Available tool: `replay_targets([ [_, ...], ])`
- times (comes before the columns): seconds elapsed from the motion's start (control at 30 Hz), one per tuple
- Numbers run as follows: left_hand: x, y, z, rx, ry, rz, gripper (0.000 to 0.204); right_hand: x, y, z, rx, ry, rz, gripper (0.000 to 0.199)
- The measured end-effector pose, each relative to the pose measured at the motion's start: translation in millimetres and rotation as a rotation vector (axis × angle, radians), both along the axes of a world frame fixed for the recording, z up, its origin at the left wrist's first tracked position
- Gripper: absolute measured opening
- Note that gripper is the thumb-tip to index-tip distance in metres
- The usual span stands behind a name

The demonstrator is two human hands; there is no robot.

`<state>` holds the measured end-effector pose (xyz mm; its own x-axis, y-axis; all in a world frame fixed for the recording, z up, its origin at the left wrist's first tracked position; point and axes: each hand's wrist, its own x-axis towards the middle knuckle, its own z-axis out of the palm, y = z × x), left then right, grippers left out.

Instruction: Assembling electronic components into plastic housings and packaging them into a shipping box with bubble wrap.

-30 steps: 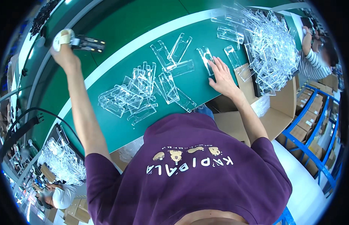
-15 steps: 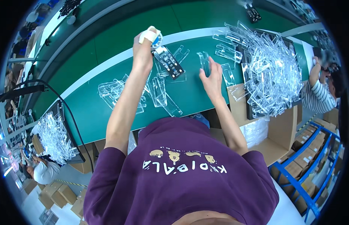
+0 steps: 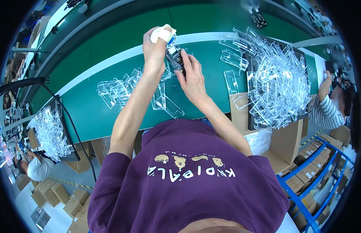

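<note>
My left hand (image 3: 154,56) is closed on a narrow black circuit board (image 3: 175,58) with a round white and blue part at its upper end. A pale yellow wrap covers a fingertip of this hand. My right hand (image 3: 194,79) comes in from the right, thumb and fingers closed around the board's lower end. A clear plastic shell appears to lie along the board between its fingers, mostly hidden. Under and beside my left forearm, several loose clear plastic shells (image 3: 114,91) lie on the green work surface (image 3: 110,122).
A heap of clear plastic shells (image 3: 281,85) fills a black tray at the right. Another such heap (image 3: 52,134) stands at the lower left, near a black cable (image 3: 73,124). More black boards (image 3: 259,18) lie on the green belt beyond. A person in stripes (image 3: 327,110) works at the right.
My right hand has moved left with the clear shell, from the open surface to the board. My left hand has shifted slightly right with the board, which now stands more upright.
</note>
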<state>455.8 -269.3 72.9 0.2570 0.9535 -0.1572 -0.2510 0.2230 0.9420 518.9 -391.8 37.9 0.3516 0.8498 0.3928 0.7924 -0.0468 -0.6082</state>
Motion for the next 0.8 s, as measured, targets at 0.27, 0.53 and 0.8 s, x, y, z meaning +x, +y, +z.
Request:
replay_targets([
  [0.27, -41, -10, -34, -0.203, -0.564, -0.425, 0.058, 7, 7, 24, 0.001, -0.004, 0.144, 0.060],
  [0.53, -50, -23, -7, -0.071, -0.416, -0.150, 0.030, -20, 21, 23, 0.102, 0.754, -0.074, 0.036],
  [0.8, -59, -59, 10, 0.483, -0.062, -0.227, 0.054, -16, 41, 13, 0.317, 1.591, -0.249, 0.044],
])
